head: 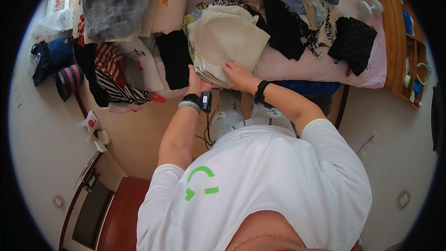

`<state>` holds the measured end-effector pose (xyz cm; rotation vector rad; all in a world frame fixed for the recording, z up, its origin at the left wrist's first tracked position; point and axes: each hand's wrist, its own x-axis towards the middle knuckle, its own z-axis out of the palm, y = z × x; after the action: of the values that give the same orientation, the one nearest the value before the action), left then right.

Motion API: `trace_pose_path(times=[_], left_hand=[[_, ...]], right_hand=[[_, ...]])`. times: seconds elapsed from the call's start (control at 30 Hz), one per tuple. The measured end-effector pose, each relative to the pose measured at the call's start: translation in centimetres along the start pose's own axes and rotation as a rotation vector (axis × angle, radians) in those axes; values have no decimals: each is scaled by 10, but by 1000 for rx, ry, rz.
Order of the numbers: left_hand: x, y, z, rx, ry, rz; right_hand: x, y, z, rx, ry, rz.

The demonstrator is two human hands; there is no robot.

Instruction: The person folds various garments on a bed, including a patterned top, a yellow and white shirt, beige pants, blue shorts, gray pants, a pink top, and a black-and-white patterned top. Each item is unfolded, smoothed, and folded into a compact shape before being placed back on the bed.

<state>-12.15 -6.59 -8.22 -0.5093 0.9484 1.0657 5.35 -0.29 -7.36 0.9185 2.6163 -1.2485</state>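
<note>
A folded cream cloth garment point(228, 42) lies in layers at the near edge of the bed, on top of a yellow patterned cloth point(191, 21). At its near left corner my left hand point(199, 83) has the edge between the thumb and the fingers, which are partly under the fold. My right hand point(238, 76) rests on the near part of the same garment, fingers on its top layer. A folded black cloth point(175, 59) lies just left of the cream one. Both wrists wear black bands.
Heaped clothes point(299, 7) cover the bed behind and to the right, with a black patterned garment point(353, 43) near its right end. Striped clothes point(122, 87) hang at the left edge. A grey fluffy item point(115, 7) lies back left. Wooden shelves point(411, 55) stand at right.
</note>
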Motion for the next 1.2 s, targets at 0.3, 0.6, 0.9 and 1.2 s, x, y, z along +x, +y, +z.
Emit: trace_pose_path(times=[0.3,0.6,0.9,1.2], left_hand=[[-9,-15,-17,1076,582,392],[-4,3,-1,993,181,176],[-39,3,56,697,-186,157],[-54,48,76,1202,17,775]], right_hand=[[-47,43,13,250,94,96],[-18,-9,14,40,187,105],[-18,11,-45,568,427,168],[-55,3,-256,1042,181,226]])
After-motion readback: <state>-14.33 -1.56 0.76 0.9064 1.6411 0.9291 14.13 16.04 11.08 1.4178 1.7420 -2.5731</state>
